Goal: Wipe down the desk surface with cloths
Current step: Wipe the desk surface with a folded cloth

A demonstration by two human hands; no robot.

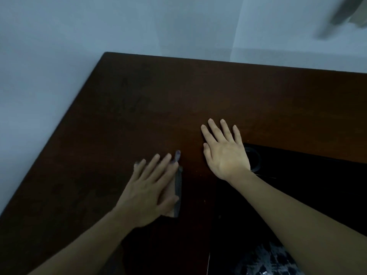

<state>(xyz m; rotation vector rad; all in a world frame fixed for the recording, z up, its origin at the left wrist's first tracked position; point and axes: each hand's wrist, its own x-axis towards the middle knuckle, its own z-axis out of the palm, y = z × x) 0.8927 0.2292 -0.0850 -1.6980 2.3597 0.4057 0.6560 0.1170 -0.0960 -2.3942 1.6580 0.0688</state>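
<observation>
A dark brown wooden desk fills most of the view, its far corner set against a pale wall. My left hand lies flat with straight fingers, pressing a greyish cloth onto the desk; only the cloth's right edge and a small tip near my fingertips show. My right hand rests flat on the desk surface to the right, fingers spread and straight, holding nothing.
A dark cutout or lower area with a round black ring lies just right of my right hand. The desk's left edge runs diagonally beside the wall. A blurred dark object hangs at top right.
</observation>
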